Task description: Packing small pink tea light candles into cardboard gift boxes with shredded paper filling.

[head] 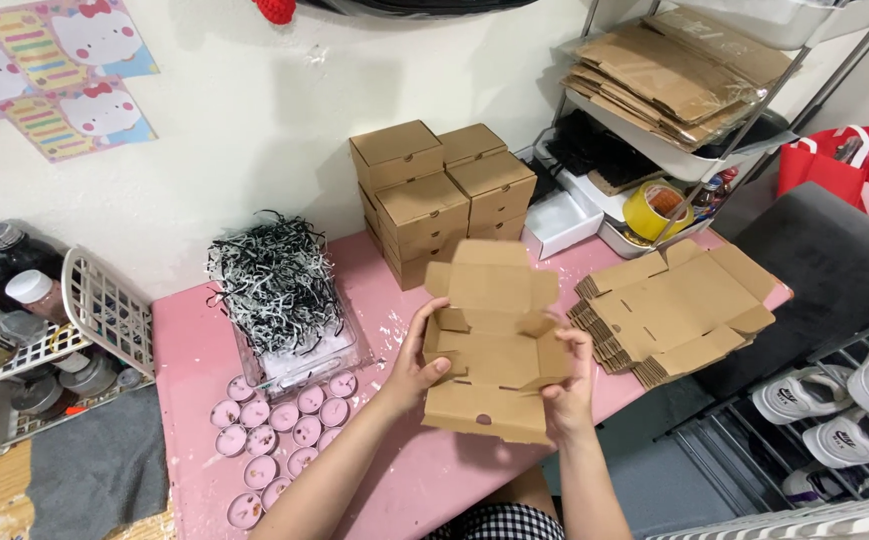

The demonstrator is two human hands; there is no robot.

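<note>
Above the pink table (194, 350) I hold a flat brown cardboard box blank (494, 340), partly folded, with its side flaps raised. My left hand (416, 365) grips its left edge, thumb on the inner panel. My right hand (566, 385) grips its right side near the lower corner. A pile of unfolded box blanks (679, 305) lies just to the right on the table. Behind it stand stacks of finished small brown boxes (439, 195) against the wall.
A clear tray of black-and-white shredded paper (279, 285) sits at left, with several pink tealight candles (279, 440) in front. A white wire basket of jars (14, 320) is far left. A shelf cart with cardboard, yellow tape (654, 208) and a red bag (854, 165) stands right; shoes (844, 400) below.
</note>
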